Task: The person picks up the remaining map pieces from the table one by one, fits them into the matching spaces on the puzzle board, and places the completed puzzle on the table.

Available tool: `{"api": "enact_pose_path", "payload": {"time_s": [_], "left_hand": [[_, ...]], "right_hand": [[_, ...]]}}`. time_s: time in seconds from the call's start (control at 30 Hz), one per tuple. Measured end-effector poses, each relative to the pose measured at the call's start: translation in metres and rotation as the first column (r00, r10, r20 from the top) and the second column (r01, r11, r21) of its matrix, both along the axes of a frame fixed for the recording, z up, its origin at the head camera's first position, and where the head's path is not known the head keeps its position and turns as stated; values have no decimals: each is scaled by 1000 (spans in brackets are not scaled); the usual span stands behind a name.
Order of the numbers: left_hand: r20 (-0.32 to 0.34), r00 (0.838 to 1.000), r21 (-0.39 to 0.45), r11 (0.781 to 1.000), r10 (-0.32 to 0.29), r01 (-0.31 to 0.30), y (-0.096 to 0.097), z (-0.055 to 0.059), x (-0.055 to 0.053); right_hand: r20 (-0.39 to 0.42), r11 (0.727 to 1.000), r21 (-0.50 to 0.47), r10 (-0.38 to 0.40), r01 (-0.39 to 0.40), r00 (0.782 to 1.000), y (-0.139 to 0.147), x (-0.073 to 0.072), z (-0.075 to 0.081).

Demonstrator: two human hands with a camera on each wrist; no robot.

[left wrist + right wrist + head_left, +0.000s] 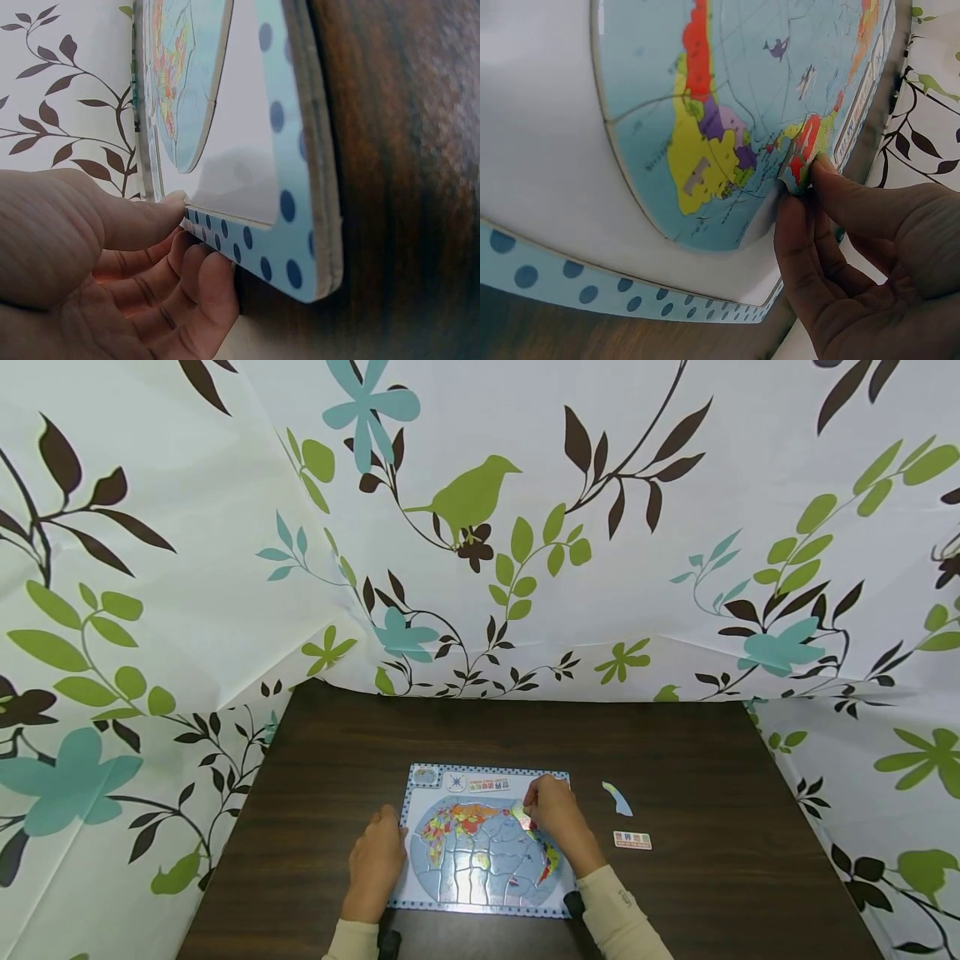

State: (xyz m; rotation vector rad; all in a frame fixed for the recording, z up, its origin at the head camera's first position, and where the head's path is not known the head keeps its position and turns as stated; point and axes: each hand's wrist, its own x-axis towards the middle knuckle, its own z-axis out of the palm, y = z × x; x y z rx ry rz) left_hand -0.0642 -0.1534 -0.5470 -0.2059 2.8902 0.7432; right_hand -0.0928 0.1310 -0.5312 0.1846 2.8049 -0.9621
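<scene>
A world map jigsaw board (416,797) with a blue dotted border lies on the dark table, its oval map mostly filled with pieces. My left hand (377,860) grips the board's left edge; in the left wrist view the thumb (161,217) rests on the dotted border (266,268) and the fingers curl below the edge. Between thumb and fingers, my right hand (558,818) pinches a puzzle piece (804,150) printed in red and green. It is tilted over the map's upper right, beside a pale gap (761,223) in the oval.
Right of the board lie a loose curved puzzle piece (618,799), blue with some green, and a small rectangular title piece (632,840). Dark wood table (720,877) surrounds the board. Behind and at the sides hangs a white curtain (637,585) printed with leaves and a bird.
</scene>
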Motion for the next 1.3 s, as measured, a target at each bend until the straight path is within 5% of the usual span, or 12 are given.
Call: {"api": "enact_pose_path", "payload": {"time_s": [0.63,1.03,1.3], "left_hand": [[-33,999,-11,1000,10,-11,1,0,1],[-45,999,-12,1000,12,-13,0,-2,2],[-33,999,-12,1000,9,-9,0,-3,0]], "right_hand": [[-24,999,-33,-24,23,999,3,1,-2],[29,995,-54,-85,87,996,11,-2,5],[-19,993,-35,-111,111,994,30,-2,5]]}}
